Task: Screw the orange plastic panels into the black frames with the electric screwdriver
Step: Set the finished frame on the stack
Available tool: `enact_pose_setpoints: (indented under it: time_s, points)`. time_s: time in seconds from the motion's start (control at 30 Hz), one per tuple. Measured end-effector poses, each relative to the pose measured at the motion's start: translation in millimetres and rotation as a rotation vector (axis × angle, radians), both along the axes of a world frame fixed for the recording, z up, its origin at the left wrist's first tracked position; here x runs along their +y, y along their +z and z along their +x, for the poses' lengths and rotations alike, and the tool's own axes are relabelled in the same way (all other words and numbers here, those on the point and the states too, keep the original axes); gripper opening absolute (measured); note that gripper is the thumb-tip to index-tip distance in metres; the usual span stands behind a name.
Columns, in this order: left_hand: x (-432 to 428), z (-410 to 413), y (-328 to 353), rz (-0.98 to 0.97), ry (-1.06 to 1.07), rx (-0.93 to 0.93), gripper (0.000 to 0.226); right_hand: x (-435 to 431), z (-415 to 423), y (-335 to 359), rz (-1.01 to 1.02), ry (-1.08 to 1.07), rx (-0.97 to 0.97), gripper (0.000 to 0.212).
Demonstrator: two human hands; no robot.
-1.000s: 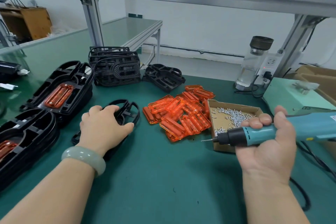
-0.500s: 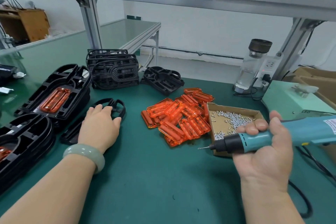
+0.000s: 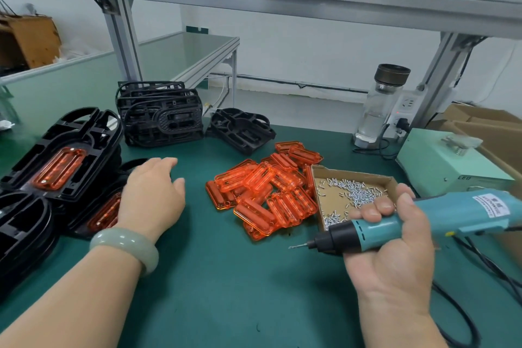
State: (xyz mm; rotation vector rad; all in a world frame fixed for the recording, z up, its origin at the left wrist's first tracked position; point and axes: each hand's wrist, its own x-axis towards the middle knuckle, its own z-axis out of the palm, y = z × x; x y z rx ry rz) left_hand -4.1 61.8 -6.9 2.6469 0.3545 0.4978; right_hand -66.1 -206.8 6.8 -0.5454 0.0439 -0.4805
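Left hand [image 3: 152, 192]: palm down, fingers loose, grasping nothing; 9 o'clock of the panel heap.
Right hand [image 3: 395, 257]: clenched round electric screwdriver [image 3: 395, 226], bit pointing 9 o'clock, above green mat [image 3: 240, 291].
Orange panels [image 3: 268, 192]: loose heap mid-mat, 12 o'clock from the person.
Black frames [image 3: 62, 150]: stacks at 9–11 o'clock; top one holds a panel.
Screw box [image 3: 353, 192]: touching the heap at its 3 o'clock.

Glossy translucent orange plastic panels [image 3: 265, 192]; matt black plastic frames [image 3: 158, 116]; my tabletop [image 3: 226, 291] smooth matt green; raw cardboard screw box [image 3: 353, 178].
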Motion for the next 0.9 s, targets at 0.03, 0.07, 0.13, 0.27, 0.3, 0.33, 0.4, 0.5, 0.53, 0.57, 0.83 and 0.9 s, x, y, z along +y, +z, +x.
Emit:
enact_pose_setpoints:
  time_s: [0.03,0.07,0.13,0.27,0.3,0.33,0.4,0.5,0.53,0.57,0.83,0.9]
  points:
    - [-7.0,3.6,3.6,-0.066,-0.033,-0.025,0.043,0.6,0.0,0.3,0.003,0.008,0.007,0.010]
    - [-14.1,7.9,7.0,-0.129,-0.054,-0.043,0.042,1.2,-0.1,0.7,0.004,0.017,0.013,0.012]
    - [-27.4,20.2,11.9,-0.226,-0.076,-0.056,0.041,1.7,0.3,1.3,0.008,0.027,0.025,0.016]
    - [-48.1,56.7,13.7,-0.280,-0.114,0.068,0.042,0.4,2.6,-0.4,0.011,0.027,0.056,0.014]
    - [-51.8,66.7,13.2,-0.261,-0.128,0.114,0.043,0.1,3.6,-0.7,0.017,0.030,0.063,0.017]
    - [-55.6,76.5,12.5,-0.234,-0.143,0.155,0.045,-0.3,4.6,-1.0,0.023,0.032,0.069,0.019]
    - [-61.8,93.6,10.5,-0.174,-0.158,0.209,0.048,-0.7,6.5,-1.5,0.030,0.036,0.074,0.020]
    - [-69.6,113.1,7.5,-0.080,-0.171,0.247,0.050,-0.8,8.3,-2.6,0.039,0.035,0.092,0.019]
    - [-71.8,118.0,6.1,-0.046,-0.177,0.266,0.050,-0.8,8.8,-3.0,0.045,0.031,0.099,0.019]
    - [-73.1,122.0,4.9,-0.018,-0.184,0.290,0.050,-0.8,9.0,-3.1,0.048,0.028,0.105,0.019]
    - [-66.0,136.1,6.6,0.187,-0.261,0.397,0.043,1.3,8.8,-3.0,0.049,0.031,0.122,0.019]
    - [-63.1,132.8,7.8,0.176,-0.230,0.328,0.041,2.1,8.3,-3.0,0.052,0.045,0.122,0.019]
